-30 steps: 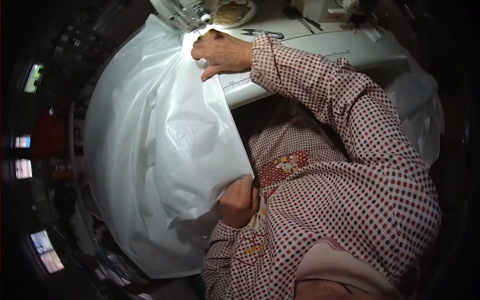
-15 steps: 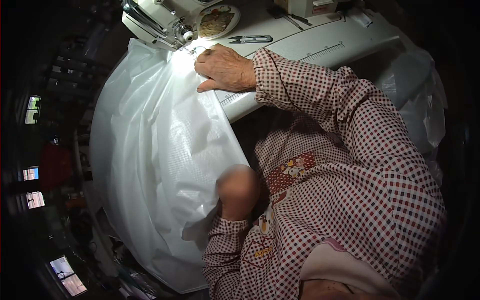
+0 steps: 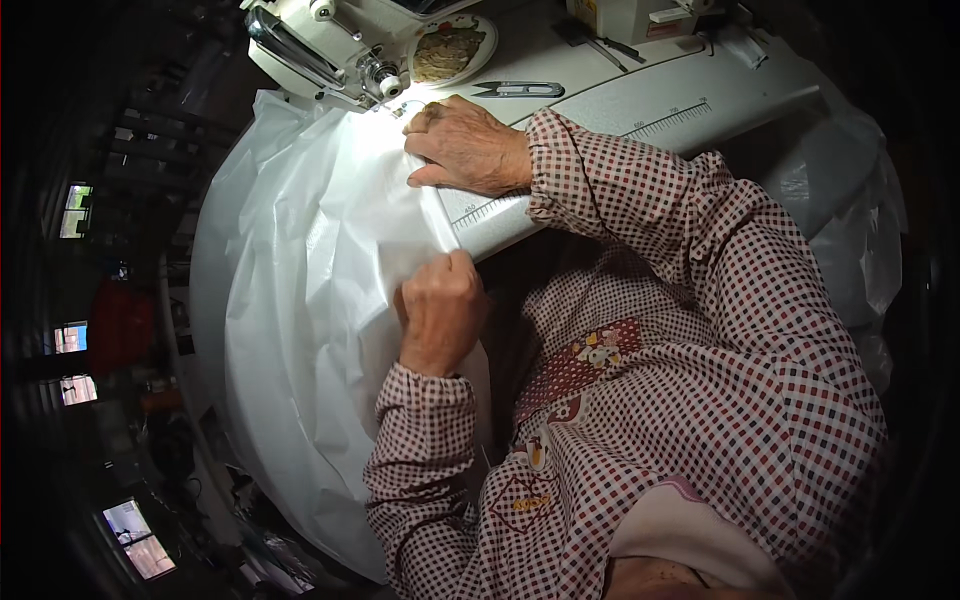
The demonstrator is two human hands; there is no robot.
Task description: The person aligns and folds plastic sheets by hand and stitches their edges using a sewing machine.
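A big white plastic sheet [image 3: 310, 290], woven-looking and creased, hangs from the table's left end, with its top under the sewing machine head [image 3: 372, 75]. My left hand [image 3: 443, 305] is closed in a fist on the sheet's right edge, just below the table rim. Close to the lit needle area, my right hand [image 3: 468, 148] has its fingers bent and pressed together on the sheet's edge, on the table. The right fingertips are partly lost in the lamp's glare. Between the two hands the edge runs fairly straight.
Thread snips [image 3: 518, 90] lie on the white table [image 3: 590, 105] beyond my right hand. A plate [image 3: 452, 48] with small pieces stands beside the machine. Tools [image 3: 605, 48] and a box [image 3: 640, 18] sit farther back. Clear plastic [image 3: 850, 220] hangs at the right.
My left hand has moved up along the sheet's edge toward the table and now grips it nearer my right hand. The sheet has bunched into new folds. My right hand stays near the needle.
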